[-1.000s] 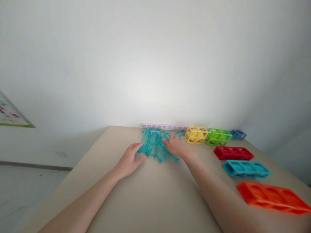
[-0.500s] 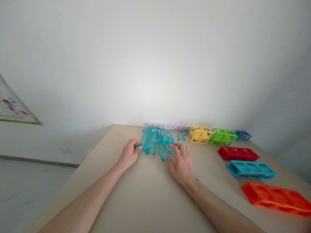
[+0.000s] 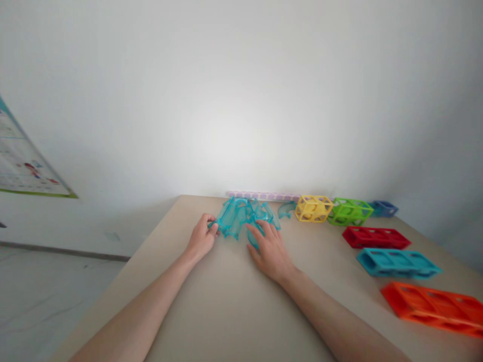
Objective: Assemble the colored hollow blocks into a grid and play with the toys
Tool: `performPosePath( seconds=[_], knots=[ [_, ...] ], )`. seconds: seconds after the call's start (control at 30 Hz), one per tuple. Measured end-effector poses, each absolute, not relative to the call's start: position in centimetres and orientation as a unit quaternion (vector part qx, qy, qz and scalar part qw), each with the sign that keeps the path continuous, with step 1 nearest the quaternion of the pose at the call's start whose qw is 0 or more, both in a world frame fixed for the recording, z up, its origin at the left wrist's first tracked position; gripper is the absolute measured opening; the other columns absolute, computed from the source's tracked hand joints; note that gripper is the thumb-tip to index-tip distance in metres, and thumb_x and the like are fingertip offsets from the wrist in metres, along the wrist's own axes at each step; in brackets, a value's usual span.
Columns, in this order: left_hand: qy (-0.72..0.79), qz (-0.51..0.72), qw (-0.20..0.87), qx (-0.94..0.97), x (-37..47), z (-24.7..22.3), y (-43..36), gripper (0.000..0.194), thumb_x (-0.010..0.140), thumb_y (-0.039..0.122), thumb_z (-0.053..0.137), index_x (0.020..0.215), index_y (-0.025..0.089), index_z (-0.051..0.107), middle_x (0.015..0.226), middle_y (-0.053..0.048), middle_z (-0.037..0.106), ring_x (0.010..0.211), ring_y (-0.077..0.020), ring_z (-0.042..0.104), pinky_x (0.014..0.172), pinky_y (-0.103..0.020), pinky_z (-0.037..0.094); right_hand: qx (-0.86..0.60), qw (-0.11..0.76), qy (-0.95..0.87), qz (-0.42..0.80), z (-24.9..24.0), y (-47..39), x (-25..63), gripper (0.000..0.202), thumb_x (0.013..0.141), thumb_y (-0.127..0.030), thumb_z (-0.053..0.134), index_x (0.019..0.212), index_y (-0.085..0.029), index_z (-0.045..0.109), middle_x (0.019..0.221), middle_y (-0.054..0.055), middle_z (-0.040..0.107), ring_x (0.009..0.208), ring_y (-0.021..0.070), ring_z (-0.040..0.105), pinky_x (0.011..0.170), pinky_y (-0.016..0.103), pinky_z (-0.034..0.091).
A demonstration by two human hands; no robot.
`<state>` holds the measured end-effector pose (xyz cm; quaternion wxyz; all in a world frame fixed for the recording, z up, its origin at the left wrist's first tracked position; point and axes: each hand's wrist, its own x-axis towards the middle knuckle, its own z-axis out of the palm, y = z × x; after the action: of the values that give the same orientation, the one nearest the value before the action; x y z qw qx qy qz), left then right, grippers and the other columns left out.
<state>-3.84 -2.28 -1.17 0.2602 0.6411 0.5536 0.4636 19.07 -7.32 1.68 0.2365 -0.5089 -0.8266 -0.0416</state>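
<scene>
A pile of translucent teal plastic pieces [image 3: 234, 217] lies near the back of the table. At its left edge my left hand [image 3: 204, 235] pinches a small teal piece [image 3: 212, 224] between thumb and fingers. My right hand [image 3: 269, 249] rests over the pile's right front side, fingers apart, touching a curved teal piece [image 3: 252, 239] that it partly covers. Another curved teal piece [image 3: 287, 209] lies apart, just right of the pile.
Along the wall are a purple-and-white strip [image 3: 264, 195], a yellow frame block [image 3: 313, 209], a green one [image 3: 349, 211] and a blue one [image 3: 385, 208]. Red [image 3: 376, 237], turquoise [image 3: 398, 263] and orange [image 3: 433, 307] blocks lie on the table's [image 3: 211, 311] right side.
My right hand has moved left, further over the teal pieces. My left hand keeps its pinch at the pile's left edge. The view has shifted slightly.
</scene>
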Motion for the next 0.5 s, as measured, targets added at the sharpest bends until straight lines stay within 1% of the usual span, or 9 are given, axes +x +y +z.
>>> performPosePath(
  seconds=[0.07, 0.13, 0.17, 0.23, 0.33, 0.4, 0.5],
  knots=[
    [0.553, 0.451, 0.251, 0.654, -3.5, -0.7, -2.6, 0.012, 0.083, 0.030, 0.053, 0.089, 0.021, 0.050, 0.087, -0.002, 0.059, 0.065, -0.0145, 0.059, 0.066, -0.030, 0.047, -0.494, 0.231, -0.837, -0.055, 1.9, -7.6, 18.7, 0.051, 0.089, -0.027, 0.050, 0.139, -0.023, 0.045, 0.146, 0.015, 0.037, 0.131, 0.0333, 0.035, 0.104, 0.050, 0.034],
    [0.553, 0.435, 0.210, 0.679, -2.8, -0.2, -3.0, 0.015, 0.079, 0.033, 0.059, 0.084, 0.021, 0.052, 0.086, -0.002, 0.057, 0.072, -0.0166, 0.057, 0.071, -0.031, 0.047, -0.460, 0.216, -0.859, -0.057, 1.9, -7.7, 18.3, 0.053, 0.091, -0.027, 0.048, 0.143, -0.026, 0.040, 0.153, 0.010, 0.029, 0.139, 0.0333, 0.025, 0.108, 0.054, 0.027],
    [0.552, 0.428, 0.183, 0.692, -2.5, -0.1, -3.2, 0.016, 0.079, 0.035, 0.060, 0.082, 0.020, 0.053, 0.086, -0.002, 0.056, 0.077, -0.0178, 0.056, 0.074, -0.032, 0.047, -0.444, 0.204, -0.871, -0.052, 1.9, -7.7, 18.2, 0.055, 0.091, -0.028, 0.047, 0.145, -0.026, 0.037, 0.155, 0.008, 0.028, 0.141, 0.0330, 0.022, 0.110, 0.056, 0.023],
    [0.549, 0.421, 0.140, 0.708, -1.8, -0.1, -3.4, 0.018, 0.078, 0.035, 0.061, 0.081, 0.020, 0.052, 0.086, -0.003, 0.053, 0.082, -0.0195, 0.055, 0.079, -0.034, 0.047, -0.424, 0.181, -0.886, -0.035, 1.6, -7.7, 18.0, 0.057, 0.092, -0.028, 0.045, 0.147, -0.024, 0.033, 0.154, 0.006, 0.031, 0.142, 0.0324, 0.019, 0.112, 0.059, 0.018],
    [0.545, 0.416, 0.112, 0.719, -1.3, -0.3, -3.4, 0.016, 0.080, 0.035, 0.060, 0.080, 0.021, 0.052, 0.083, -0.003, 0.051, 0.084, -0.0204, 0.054, 0.082, -0.035, 0.046, -0.424, 0.165, -0.890, -0.017, 1.3, -7.6, 18.0, 0.054, 0.094, -0.030, 0.042, 0.147, -0.022, 0.034, 0.152, 0.005, 0.036, 0.143, 0.0323, 0.017, 0.112, 0.060, 0.015],
    [0.538, 0.417, 0.113, 0.724, -1.4, -0.3, -3.3, 0.016, 0.082, 0.035, 0.057, 0.076, 0.021, 0.051, 0.080, -0.003, 0.051, 0.083, -0.0206, 0.054, 0.082, -0.035, 0.045, -0.427, 0.162, -0.890, -0.010, 1.3, -7.5, 18.0, 0.052, 0.094, -0.031, 0.041, 0.145, -0.025, 0.036, 0.153, 0.003, 0.035, 0.143, 0.0330, 0.016, 0.112, 0.061, 0.014],
    [0.534, 0.446, 0.154, 0.702, -1.8, 0.3, -3.3, 0.021, 0.084, 0.035, 0.053, 0.069, 0.021, 0.051, 0.075, -0.002, 0.052, 0.079, -0.0200, 0.054, 0.081, -0.034, 0.044, -0.432, 0.156, -0.888, -0.002, 1.4, -7.5, 18.0, 0.049, 0.095, -0.033, 0.039, 0.144, -0.027, 0.038, 0.154, 0.002, 0.033, 0.144, 0.0337, 0.014, 0.111, 0.063, 0.013]
  ],
)
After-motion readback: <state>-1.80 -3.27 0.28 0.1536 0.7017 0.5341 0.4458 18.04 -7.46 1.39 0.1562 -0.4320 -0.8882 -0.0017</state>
